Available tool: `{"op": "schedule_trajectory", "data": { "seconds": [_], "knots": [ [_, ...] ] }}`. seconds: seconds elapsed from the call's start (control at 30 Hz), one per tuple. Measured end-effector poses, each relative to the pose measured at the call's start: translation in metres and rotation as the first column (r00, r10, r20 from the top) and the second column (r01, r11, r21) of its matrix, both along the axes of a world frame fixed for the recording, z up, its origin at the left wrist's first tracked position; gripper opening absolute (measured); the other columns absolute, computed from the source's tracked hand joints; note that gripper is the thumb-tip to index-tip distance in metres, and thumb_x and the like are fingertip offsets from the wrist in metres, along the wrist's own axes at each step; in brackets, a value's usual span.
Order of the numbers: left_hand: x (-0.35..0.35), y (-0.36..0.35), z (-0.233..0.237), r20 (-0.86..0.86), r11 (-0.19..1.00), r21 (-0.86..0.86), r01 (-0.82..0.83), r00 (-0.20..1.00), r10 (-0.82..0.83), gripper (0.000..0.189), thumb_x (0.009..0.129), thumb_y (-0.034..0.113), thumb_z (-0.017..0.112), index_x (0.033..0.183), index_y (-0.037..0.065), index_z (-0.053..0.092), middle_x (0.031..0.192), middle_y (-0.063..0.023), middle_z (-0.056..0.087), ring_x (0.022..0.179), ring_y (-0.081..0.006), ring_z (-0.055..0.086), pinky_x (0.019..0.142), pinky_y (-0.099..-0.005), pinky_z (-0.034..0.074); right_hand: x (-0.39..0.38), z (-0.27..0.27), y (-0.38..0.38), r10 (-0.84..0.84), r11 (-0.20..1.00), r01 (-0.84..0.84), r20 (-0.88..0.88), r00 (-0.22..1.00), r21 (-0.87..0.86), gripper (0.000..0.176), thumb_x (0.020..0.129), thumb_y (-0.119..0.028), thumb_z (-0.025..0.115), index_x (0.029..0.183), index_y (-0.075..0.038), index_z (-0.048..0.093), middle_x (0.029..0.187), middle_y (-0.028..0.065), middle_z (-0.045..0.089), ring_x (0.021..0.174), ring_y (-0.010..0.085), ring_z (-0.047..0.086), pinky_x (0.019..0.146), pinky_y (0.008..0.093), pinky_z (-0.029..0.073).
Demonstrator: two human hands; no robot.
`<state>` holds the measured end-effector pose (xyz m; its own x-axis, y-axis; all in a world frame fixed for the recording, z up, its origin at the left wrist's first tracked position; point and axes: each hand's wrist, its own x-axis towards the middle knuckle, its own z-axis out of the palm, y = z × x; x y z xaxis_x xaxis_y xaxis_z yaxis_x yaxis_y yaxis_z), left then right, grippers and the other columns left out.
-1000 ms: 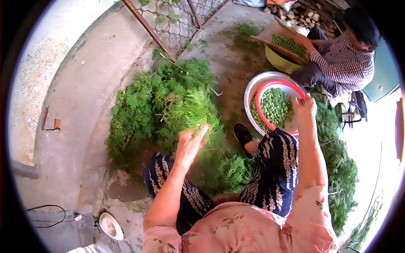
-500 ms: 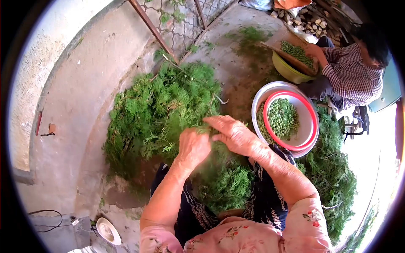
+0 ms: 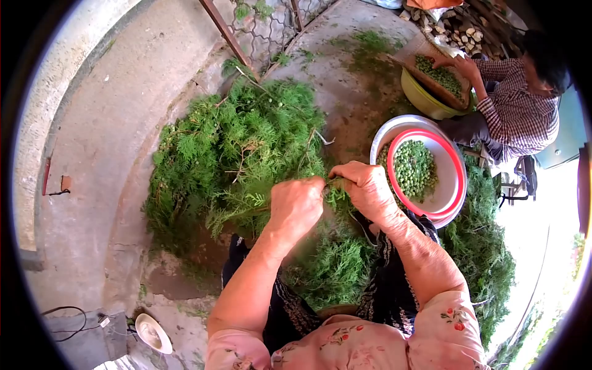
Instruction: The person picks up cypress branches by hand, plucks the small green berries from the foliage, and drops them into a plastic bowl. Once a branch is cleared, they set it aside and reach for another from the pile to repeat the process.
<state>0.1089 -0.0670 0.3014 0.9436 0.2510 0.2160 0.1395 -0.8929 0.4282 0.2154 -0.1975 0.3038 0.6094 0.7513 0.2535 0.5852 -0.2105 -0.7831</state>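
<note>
My left hand (image 3: 296, 206) is closed round a green leafy sprig (image 3: 256, 200), whose fronds stick out to the left. Close beside it, my right hand (image 3: 368, 188) has its fingers pinched at the sprig's stem end; a little green shows between the two hands. Beyond my hands lies a big heap of green branches (image 3: 234, 135). More cut foliage (image 3: 333, 265) lies between my knees. To the right of my right hand is a red-rimmed bowl (image 3: 453, 166) with small green fruits (image 3: 412, 169), set in a larger metal basin (image 3: 383, 132).
At the upper right a person (image 3: 524, 105) sits with a hand in a woven tray (image 3: 413, 58) of green fruits over a yellow-green basin (image 3: 425, 105). More branches (image 3: 481, 246) lie at the right. A pale dish (image 3: 153, 333) stands lower left, near a black cable (image 3: 85, 317).
My right hand has gone from fingers spread to a pinch, and both hands have shifted slightly right. The other person's hand has moved over the tray.
</note>
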Motion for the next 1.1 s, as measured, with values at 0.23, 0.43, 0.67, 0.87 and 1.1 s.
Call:
{"op": "schedule_trajectory", "data": {
  "seconds": [0.23, 0.43, 0.67, 0.87, 1.1],
  "knots": [
    [-0.006, 0.042, -0.045, 0.148, 0.879, -0.437, -0.190, 0.949, 0.278, 0.026, 0.084, 0.030, 0.061, 0.097, 0.007, 0.066, 0.069, -0.0056, 0.063, 0.058, -0.0088, 0.055, 0.052, -0.0209, 0.043, 0.100, -0.011, -0.080, -0.559, 0.792, 0.603, -0.287, 0.778, 0.091, 0.020, 0.079, -0.005, 0.053, 0.094, 0.003, 0.064, 0.079, 0.0128, 0.065, 0.068, 0.0186, 0.062, 0.066, 0.0277, 0.049],
    [-0.005, 0.036, 0.007, 0.026, 0.114, -0.993, -0.037, 0.860, 0.510, 0.018, 0.086, 0.026, 0.061, 0.089, 0.008, 0.059, 0.063, 0.0029, 0.049, 0.048, -0.0061, 0.042, 0.045, -0.0219, 0.038, 0.129, -0.036, -0.126, -0.798, 0.480, 0.876, 0.437, 0.416, 0.041, 0.040, 0.073, -0.003, 0.058, 0.113, -0.001, 0.056, 0.120, 0.0194, 0.050, 0.110, 0.0346, 0.049, 0.095, 0.0379, 0.040],
    [-0.001, 0.047, 0.008, -0.035, -0.210, -0.971, 0.110, 0.810, 0.585, 0.027, 0.091, 0.031, 0.053, 0.082, 0.006, 0.053, 0.053, 0.0029, 0.038, 0.044, -0.0086, 0.032, 0.050, -0.0263, 0.037, 0.061, 0.003, -0.063, -0.466, 0.882, 0.470, -0.191, 0.864, -0.024, 0.018, 0.082, -0.013, 0.057, 0.093, -0.002, 0.065, 0.072, 0.0103, 0.065, 0.068, 0.0166, 0.061, 0.068, 0.0286, 0.047],
    [0.000, 0.060, -0.006, -0.067, -0.323, -0.922, 0.212, 0.737, 0.673, 0.031, 0.092, 0.035, 0.049, 0.088, 0.004, 0.051, 0.060, 0.0019, 0.039, 0.049, -0.0103, 0.033, 0.055, -0.0270, 0.038, -0.007, -0.008, -0.014, 0.141, 0.983, -0.169, -0.283, 0.949, -0.077, 0.012, 0.081, -0.008, 0.061, 0.090, 0.001, 0.064, 0.074, 0.0097, 0.064, 0.067, 0.0120, 0.061, 0.063, 0.0249, 0.049],
    [0.010, 0.064, 0.000, -0.226, -0.421, -0.869, 0.260, 0.548, 0.805, 0.027, 0.095, 0.030, 0.043, 0.084, 0.006, 0.050, 0.056, 0.0027, 0.040, 0.050, -0.0099, 0.035, 0.055, -0.0239, 0.037, -0.049, -0.018, 0.020, 0.150, 0.946, -0.068, 0.243, 0.958, -0.315, 0.066, 0.072, -0.026, 0.069, 0.125, 0.001, 0.040, 0.105, 0.0190, 0.053, 0.094, 0.0357, 0.054, 0.078, 0.0422, 0.046]
  ]
}}
